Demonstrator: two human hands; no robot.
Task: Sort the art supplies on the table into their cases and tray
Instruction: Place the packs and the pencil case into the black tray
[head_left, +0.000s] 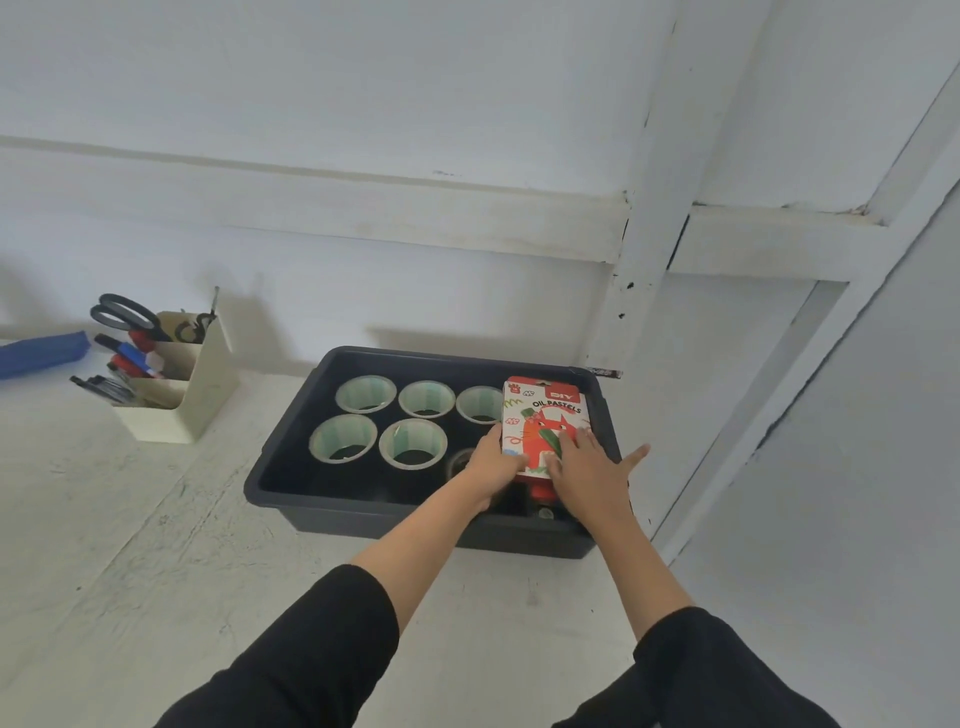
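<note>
Our left hand (491, 465) grips the oil pastels box (545, 410) by its left edge; our right hand (589, 467) lies flat on it (fingers spread). The box sits over the right end of the dark tray (363, 519), beside paper cups (366, 394).

Dark grey rectangular plastic tray (363, 512): left and middle taken up by five upright pale-green paper cups (343, 438) in two rows. The right end is covered by the red-and-white cardboard oil pastels box (545, 415), with the left hand (493, 460) gripping its edge and the right hand (587, 467) flat on top; bare floor shows only along the front-left strip. White table (156, 545): open in front of the tray and in the gap to the cream plastic desk organiser (202, 384) at left; white wall (415, 286) stands close behind the tray.
</note>
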